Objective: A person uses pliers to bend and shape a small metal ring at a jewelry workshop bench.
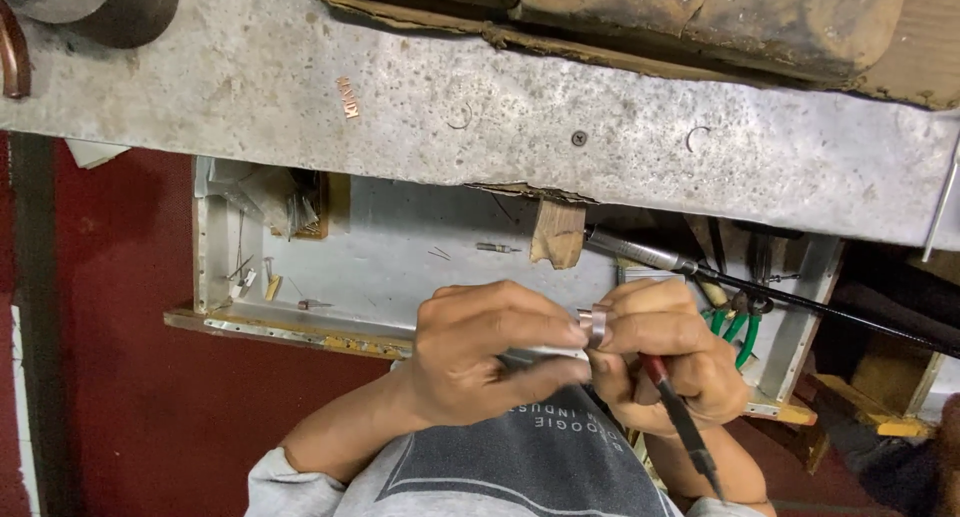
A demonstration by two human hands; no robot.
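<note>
The left hand (490, 352) pinches a metal ring (597, 324) in its grip. The right hand (665, 352) holds the ring too, gripping a red-handled tool (680, 412), above the open drawer (400, 247).

A silvery ring (598, 324), green-handled pliers (738, 332), a dark red floor (110, 377) and a speckled grey benchtop (400, 97).

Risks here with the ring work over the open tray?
1. The metal ring is pinched only at the fingertips of the left hand and right hand; it might slip into the cluttered metal tray.
2. The red-handled tool in the right hand sits close to the fingers and may nick them.
</note>
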